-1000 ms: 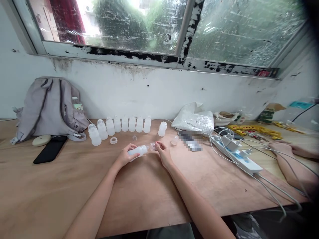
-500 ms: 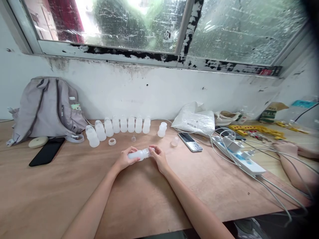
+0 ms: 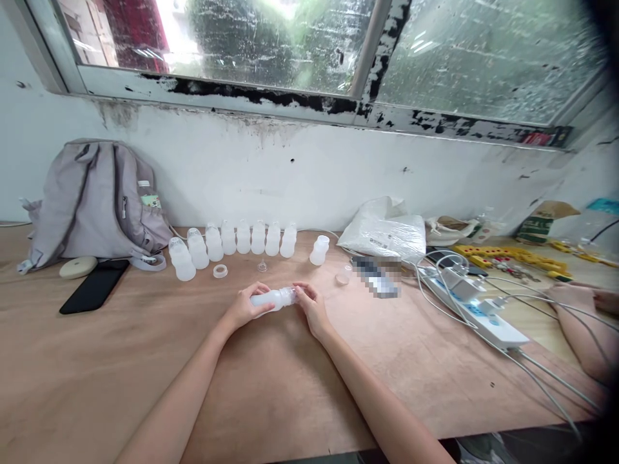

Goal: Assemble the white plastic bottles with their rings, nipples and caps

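Note:
A frosted white baby bottle point(image 3: 271, 300) lies sideways above the table, its clear capped end pointing right. My left hand point(image 3: 245, 307) is wrapped round the bottle's body. At the other end, the fingers of my right hand point(image 3: 309, 307) pinch the clear cap point(image 3: 290, 295), partly hiding it. Beyond my hands, a bottle ring point(image 3: 220, 271) and a clear bottle nipple point(image 3: 262, 265) lie on the table. An uncapped bottle point(image 3: 319, 251) stands farther right, with a loose clear cap point(image 3: 343, 276) near it. Several capped bottles point(image 3: 258, 238) stand in a row at the back.
A grey backpack point(image 3: 97, 193), a round beige object point(image 3: 78, 267) and a black phone point(image 3: 94, 287) are on the left. Rightward lie a blurred phone point(image 3: 377, 278), a white plastic bag point(image 3: 384, 229) and a power strip point(image 3: 483, 319) with cables. Another person's arm point(image 3: 583, 316) rests at far right.
My view has shifted slightly, so the scene sits a little differently in the picture. Both hands keep their hold on the bottle, with barely any visible movement.

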`<state>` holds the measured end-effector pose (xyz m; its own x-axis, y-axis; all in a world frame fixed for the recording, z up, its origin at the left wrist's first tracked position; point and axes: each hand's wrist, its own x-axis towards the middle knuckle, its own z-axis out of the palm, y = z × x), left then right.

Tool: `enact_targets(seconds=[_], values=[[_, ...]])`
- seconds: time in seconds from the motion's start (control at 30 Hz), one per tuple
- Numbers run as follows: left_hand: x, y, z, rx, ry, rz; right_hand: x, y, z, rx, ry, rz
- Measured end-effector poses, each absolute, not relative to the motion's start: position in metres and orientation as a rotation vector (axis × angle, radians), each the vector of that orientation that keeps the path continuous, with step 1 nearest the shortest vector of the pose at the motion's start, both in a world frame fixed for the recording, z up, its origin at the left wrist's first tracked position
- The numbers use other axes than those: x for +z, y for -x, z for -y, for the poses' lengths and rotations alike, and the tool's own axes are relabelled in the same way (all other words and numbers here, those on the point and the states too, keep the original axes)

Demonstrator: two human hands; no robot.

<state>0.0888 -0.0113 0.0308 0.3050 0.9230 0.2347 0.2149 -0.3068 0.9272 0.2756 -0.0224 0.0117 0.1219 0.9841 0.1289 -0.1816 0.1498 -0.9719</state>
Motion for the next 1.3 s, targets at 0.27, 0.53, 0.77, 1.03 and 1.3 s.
enact_targets(seconds=[0.27,0.53,0.77,1.03,1.3], values=[[0.03,-0.089,0.014,1.056,-1.721,-1.059,0.015,-0.27,0.027,1.059,1.072,1.116],[0.027,-0.087,0.013,1.077,-1.801,-1.057,0.02,-0.261,0.031,1.195,0.978,0.969],[0.026,-0.081,0.01,1.055,-1.86,-1.048,0.02,-0.252,0.03,1.228,0.977,0.918],[0.026,-0.08,0.009,1.062,-1.864,-1.069,0.021,-0.247,0.029,1.258,0.947,0.898],[0.025,-0.082,0.009,1.072,-1.747,-1.099,0.037,-0.25,0.021,1.228,0.964,0.886]])
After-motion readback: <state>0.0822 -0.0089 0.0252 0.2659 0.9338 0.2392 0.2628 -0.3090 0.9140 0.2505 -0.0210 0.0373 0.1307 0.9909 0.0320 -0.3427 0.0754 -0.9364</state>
